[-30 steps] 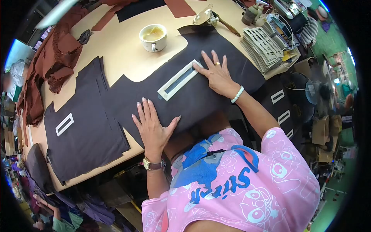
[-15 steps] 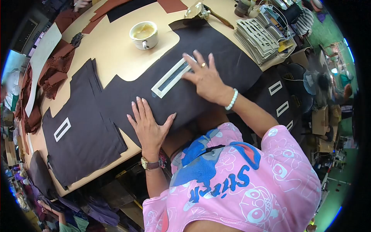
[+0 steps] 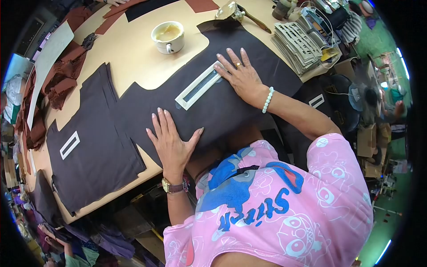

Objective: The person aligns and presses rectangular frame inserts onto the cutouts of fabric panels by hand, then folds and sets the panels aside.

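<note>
A dark cloth panel (image 3: 262, 60) lies across the table in front of me. On it sits a white rectangular frame-shaped strip (image 3: 205, 92) with a dark slot in its middle. My left hand (image 3: 171, 142) rests on the cloth below the frame's lower end, fingers spread and holding nothing. At the upper end my right hand (image 3: 242, 79) lies flat, its fingertips touching or just beside the frame. To the left is another stack of dark panels (image 3: 102, 164), bearing a similar white frame (image 3: 70, 145).
A white cup of pale paste (image 3: 167, 38) stands behind the cloth. Beyond it lies a wooden-handled brush (image 3: 254, 19). Stacked slotted cards (image 3: 296, 46) fill the right corner. Rust-brown cloth (image 3: 64, 89) and a long white template (image 3: 46, 66) lie at left.
My right hand has shifted slightly right from the frame's long side to its upper end, and its fingers have flattened. The left hand stays in place on the cloth.
</note>
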Tool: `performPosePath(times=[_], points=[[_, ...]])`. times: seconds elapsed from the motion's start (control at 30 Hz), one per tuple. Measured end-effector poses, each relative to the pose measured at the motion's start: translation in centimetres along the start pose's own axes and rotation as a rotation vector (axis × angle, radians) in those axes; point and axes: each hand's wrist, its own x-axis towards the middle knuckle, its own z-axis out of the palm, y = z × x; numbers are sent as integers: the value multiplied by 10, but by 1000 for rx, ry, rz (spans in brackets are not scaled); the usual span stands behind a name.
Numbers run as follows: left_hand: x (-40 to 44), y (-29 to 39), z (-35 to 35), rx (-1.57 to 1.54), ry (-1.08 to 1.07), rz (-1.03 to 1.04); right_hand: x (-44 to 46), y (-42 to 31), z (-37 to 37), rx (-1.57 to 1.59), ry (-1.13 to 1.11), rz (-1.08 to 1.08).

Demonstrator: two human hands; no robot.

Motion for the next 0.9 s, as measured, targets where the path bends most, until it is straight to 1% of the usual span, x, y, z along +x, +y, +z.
performPosePath(times=[0.47,0.7,0.77,0.83,0.9], points=[[0,-1,0,-7,10,-3,1,-43,-24,24,40,-92],[0,-2,2,-6,25,10,1,-66,-35,72,125,-154],[0,-3,3,4,48,28,0,-73,-43,140,120,-180],[-1,-3,3,-2,25,13,1,-80,-45,220,125,-198],[-1,-3,3,-4,15,6,0,-83,-50,210,118,-199]])
